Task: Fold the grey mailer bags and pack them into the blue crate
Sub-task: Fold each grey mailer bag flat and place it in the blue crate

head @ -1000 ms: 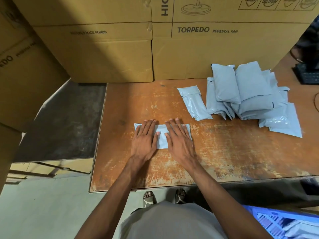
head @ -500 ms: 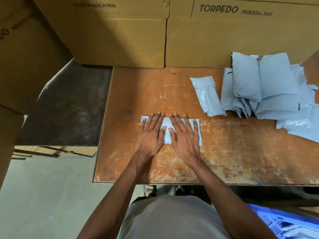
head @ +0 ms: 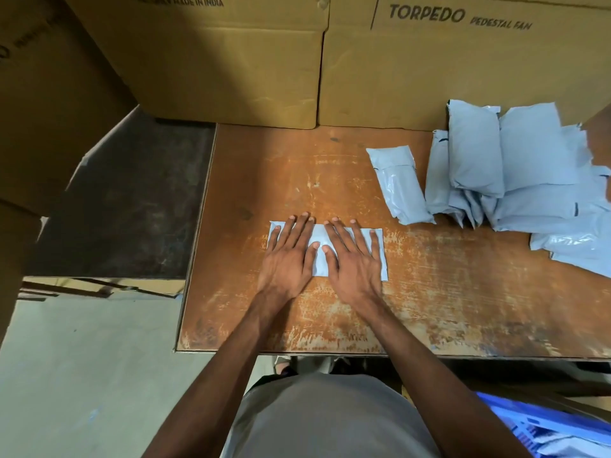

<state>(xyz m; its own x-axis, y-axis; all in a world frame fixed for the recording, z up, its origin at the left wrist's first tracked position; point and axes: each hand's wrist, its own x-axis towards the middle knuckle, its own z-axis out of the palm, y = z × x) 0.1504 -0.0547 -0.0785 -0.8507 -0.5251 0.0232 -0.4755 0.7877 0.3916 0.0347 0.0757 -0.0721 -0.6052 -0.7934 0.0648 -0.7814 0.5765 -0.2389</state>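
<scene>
Nothing moved: two hands (head: pixel 317 259) flat.

Left hand (head: pixel 288 259) flat, palm down, fingers straight and slightly spread, pointing away from body. Right hand (head: pixel 354 262) just beside it, same pose, palm down, fingers splayed. Thumbs angled inward, tips nearly touching between hands. Both forearms bare, extended forward, converging from body toward hands. Wrists straight.
</scene>
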